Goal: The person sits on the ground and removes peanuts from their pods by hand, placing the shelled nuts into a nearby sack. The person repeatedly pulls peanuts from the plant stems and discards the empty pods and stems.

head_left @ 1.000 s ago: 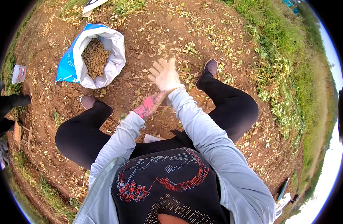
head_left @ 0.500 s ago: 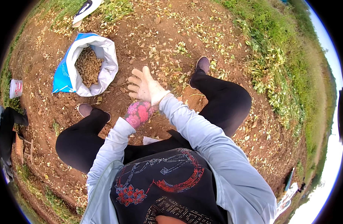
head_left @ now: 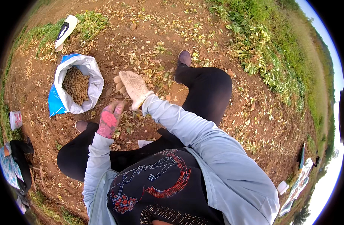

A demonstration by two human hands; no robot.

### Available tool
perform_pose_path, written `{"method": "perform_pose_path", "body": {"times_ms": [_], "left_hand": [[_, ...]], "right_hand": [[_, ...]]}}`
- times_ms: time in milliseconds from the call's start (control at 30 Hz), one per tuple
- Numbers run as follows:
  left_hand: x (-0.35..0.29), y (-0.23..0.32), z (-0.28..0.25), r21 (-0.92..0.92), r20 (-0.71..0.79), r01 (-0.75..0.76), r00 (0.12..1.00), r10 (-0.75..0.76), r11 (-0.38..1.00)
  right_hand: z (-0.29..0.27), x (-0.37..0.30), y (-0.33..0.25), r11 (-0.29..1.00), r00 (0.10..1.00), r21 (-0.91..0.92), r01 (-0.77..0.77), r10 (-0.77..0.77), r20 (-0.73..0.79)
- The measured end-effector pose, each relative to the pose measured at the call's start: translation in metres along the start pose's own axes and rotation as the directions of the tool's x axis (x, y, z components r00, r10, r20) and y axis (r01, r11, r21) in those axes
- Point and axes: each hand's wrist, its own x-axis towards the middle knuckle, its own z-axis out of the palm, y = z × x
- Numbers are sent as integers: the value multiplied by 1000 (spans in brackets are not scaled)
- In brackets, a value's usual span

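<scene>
My left hand [head_left: 110,119] wears a pink floral glove or sleeve and is slightly blurred. Its fingers are loosely bent and apart, with nothing visible in them. To its right and a little farther away is my right hand [head_left: 133,87], in a whitish knit glove with beige fingers. The back of that hand faces up. Its fingers bend loosely to the left, thumb apart, and it holds nothing I can see. A blue and white woven sack [head_left: 96,84], its mouth rolled open, stands left of both hands. Unshelled peanuts [head_left: 76,85] fill part of it.
My bent legs [head_left: 213,88] frame the leaf-strewn soil [head_left: 160,22]. A white and black cap [head_left: 67,32] lies on pulled plants beyond the sack. A white bucket [head_left: 16,120] and another person [head_left: 20,165] are at far left. Grass and uprooted plants [head_left: 265,63] line the right.
My left hand has let go of my right wrist and moved left, so the hands are apart. The right hand has turned its back up and its fingers have bent. The view has shifted.
</scene>
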Motion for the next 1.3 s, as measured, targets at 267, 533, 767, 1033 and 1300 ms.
{"method": "perform_pose_path", "body": {"times_ms": [267, 533, 767, 1033, 1300], "left_hand": [[33, -46, 5, -828, -115, 164, 886, -449, 536], [24, -36, 23, -918, -121, 125, 816, -566, 376], [16, -24, 15, -886, -216, 36, 850, -480, 463], [11, -36, 17, -958, -112, 27, 882, -458, 287], [20, -36, 10, -958, 53, 123, 964, -260, 260]], "right_hand": [[24, -66, 1, 361, 855, -823, 439, 115, 506], [20, -69, 20, 356, 725, -669, 652, -33, 688], [15, -82, 6, 461, 855, -792, 400, 123, 504], [34, -89, 9, 448, 835, -764, 464, 67, 546], [48, -80, -2, 408, 820, -775, 482, 102, 563]]}}
